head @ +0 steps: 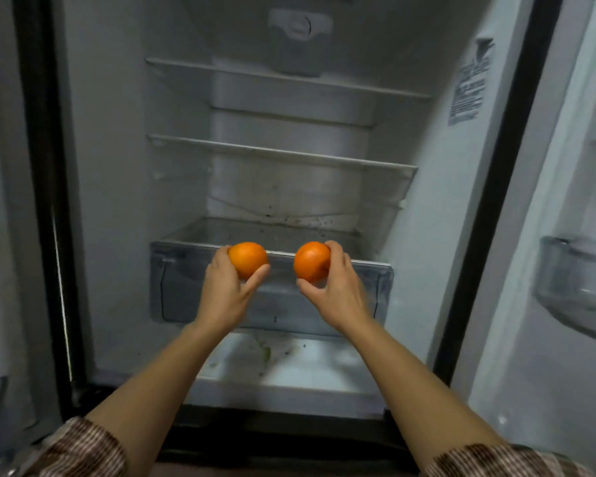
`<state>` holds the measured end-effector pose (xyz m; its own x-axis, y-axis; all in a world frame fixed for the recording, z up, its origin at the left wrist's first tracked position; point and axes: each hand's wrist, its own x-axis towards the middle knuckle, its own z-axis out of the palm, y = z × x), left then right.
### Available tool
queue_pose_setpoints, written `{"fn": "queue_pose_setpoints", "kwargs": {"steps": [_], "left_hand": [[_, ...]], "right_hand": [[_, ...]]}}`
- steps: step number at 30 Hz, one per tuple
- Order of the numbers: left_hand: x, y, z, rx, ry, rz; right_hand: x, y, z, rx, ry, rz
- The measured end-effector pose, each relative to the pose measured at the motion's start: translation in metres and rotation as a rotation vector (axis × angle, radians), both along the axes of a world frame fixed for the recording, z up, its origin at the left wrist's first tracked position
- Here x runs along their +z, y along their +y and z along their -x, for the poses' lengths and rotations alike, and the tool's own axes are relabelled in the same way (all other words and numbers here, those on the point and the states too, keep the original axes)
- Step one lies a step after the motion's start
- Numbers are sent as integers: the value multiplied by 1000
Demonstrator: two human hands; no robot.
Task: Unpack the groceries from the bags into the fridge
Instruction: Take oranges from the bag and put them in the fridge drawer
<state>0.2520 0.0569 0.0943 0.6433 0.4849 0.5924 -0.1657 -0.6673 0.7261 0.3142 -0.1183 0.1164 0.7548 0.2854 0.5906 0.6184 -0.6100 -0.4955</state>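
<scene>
The fridge (117, 166) stands open in front of me. My left hand (224, 290) grips one orange (247, 259), and my right hand (338, 290) grips a second orange (311, 260). Both fruits hover side by side at the front rim of the clear crisper drawer (375, 290), which is pulled out partway. Both arms reach forward from striped sleeves at the bottom of the view. No bags are in view.
Two glass shelves, the upper (289, 79) and the lower (283, 153), sit above the drawer. A clear door bin (578, 280) hangs on the open door at right. Crumbs and a green stain mark the fridge floor (289, 359).
</scene>
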Motion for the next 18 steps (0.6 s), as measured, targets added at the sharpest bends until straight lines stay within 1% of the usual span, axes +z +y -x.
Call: {"fn": "queue_pose_setpoints", "kwargs": {"steps": [4,10,15,18], "left_hand": [[17,17,-26,46,36,-115],[22,38,-47,23,171,-268],[21,42,-45,-64,169,-188],[28,44,-39,-41,181,-236]], "right_hand": [[8,21,-30,-18,-24,31],[8,37,-48,-36,58,34],[8,37,-49,-61,20,99],[17,34,-42,-74,26,64]]}}
